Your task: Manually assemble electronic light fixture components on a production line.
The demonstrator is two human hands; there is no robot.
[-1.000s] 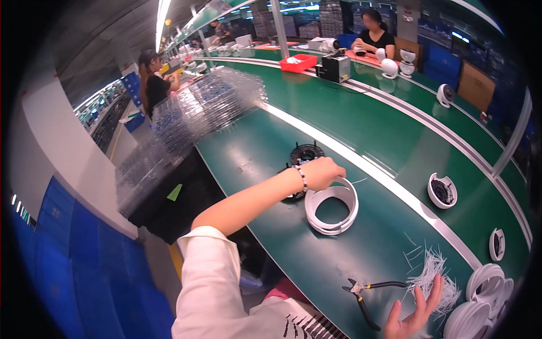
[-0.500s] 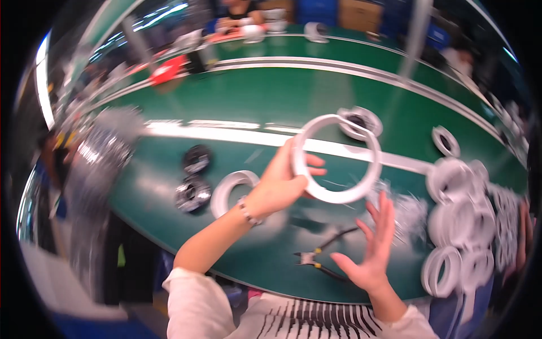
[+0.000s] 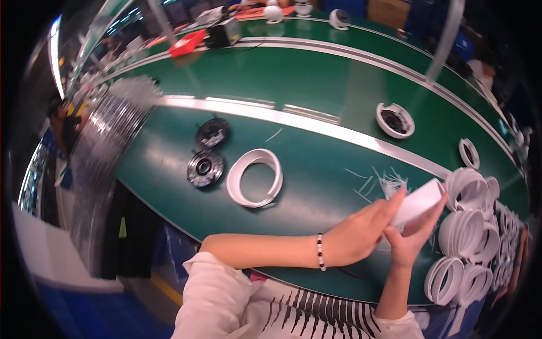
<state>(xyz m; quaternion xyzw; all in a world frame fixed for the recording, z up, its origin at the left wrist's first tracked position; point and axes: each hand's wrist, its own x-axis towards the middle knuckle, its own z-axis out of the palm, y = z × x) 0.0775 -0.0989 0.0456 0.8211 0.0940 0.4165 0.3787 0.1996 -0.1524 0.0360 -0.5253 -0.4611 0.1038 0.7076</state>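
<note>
At the right of the bench, a white plastic ring (image 3: 420, 201) is held edge-on between both my hands. My left hand (image 3: 357, 234) presses its fingers on the near left side of the ring, the arm reaching across the bench. Opposite it, my right hand (image 3: 413, 240) grips the ring's right side from below, thumb towards the left hand. Thin white plastic scraps (image 3: 390, 182) lie just behind the hands. Another white ring (image 3: 255, 178) rests at mid-bench, beside two round black parts, one with a shiny rim (image 3: 205, 168) and one darker (image 3: 213, 133).
Stacked white rings (image 3: 462, 234) stand at the right edge. On the green conveyor (image 3: 316, 85) sit a white housing with a dark inside (image 3: 395, 120) and a white ring (image 3: 468, 153). Clear plastic trays (image 3: 107, 135) are piled at left. A red tray (image 3: 187, 43) is far off.
The ring has moved right and down in my left hand, turning edge-on. My right hand, open and apart before, now grips it too. My arms now cover most of the pliers; the view has shifted.
</note>
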